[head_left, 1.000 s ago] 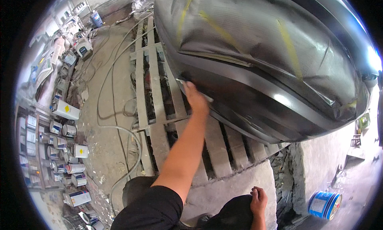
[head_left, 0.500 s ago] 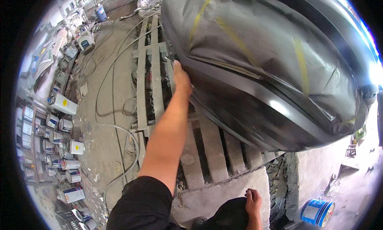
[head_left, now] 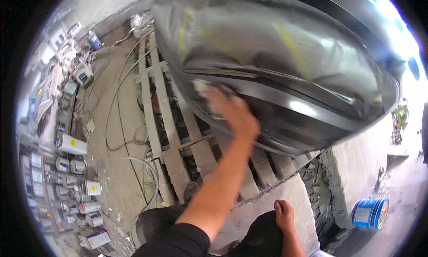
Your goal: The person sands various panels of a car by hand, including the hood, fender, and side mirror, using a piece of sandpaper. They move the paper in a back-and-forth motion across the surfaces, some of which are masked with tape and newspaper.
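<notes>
A large dark grey car body panel (head_left: 285,56) with yellow tape strips fills the upper right. My left hand (head_left: 234,112) reaches up from the lower middle and presses a small white pad (head_left: 200,87) flat against the panel's lower curve. The hand and pad are blurred, and I cannot tell whether the pad is cloth or paper. My right hand (head_left: 283,214) rests on my dark-trousered knee at the bottom, holding nothing.
Under the panel a grating of pale slats (head_left: 174,136) covers a dark pit. Hoses and cables (head_left: 118,123) snake over the dusty floor. Several paint cans and boxes (head_left: 71,168) line the left side. A blue bucket (head_left: 369,212) stands at the lower right.
My left hand slid with the pad along the panel, first up and left, then back down to the right. The right hand stayed on the knee.
</notes>
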The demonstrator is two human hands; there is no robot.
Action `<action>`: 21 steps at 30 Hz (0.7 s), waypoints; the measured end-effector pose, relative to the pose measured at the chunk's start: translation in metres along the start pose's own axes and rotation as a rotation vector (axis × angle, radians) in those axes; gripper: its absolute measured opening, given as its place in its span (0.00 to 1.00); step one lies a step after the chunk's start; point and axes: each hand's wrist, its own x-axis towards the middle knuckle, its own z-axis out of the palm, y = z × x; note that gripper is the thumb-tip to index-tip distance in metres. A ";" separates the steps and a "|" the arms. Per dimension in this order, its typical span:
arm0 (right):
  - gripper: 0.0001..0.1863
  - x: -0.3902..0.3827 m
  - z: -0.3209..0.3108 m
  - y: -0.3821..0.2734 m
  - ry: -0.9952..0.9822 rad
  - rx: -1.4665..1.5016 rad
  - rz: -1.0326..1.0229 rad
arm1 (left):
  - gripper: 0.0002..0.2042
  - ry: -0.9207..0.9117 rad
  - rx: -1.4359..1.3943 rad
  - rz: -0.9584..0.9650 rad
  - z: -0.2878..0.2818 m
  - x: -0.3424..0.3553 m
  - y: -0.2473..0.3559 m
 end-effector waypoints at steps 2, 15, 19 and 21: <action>0.12 -0.007 -0.008 0.002 0.027 0.052 0.022 | 0.27 0.019 -0.089 0.082 -0.030 0.068 -0.011; 0.11 -0.030 -0.026 0.007 0.170 0.241 0.012 | 0.23 -0.459 0.492 0.941 0.026 -0.083 0.043; 0.12 -0.041 -0.034 0.014 0.210 0.266 0.032 | 0.26 -0.794 0.592 1.009 0.059 -0.137 0.067; 0.12 -0.042 -0.033 0.015 0.210 0.281 0.025 | 0.26 -0.849 0.620 1.210 0.063 -0.131 0.068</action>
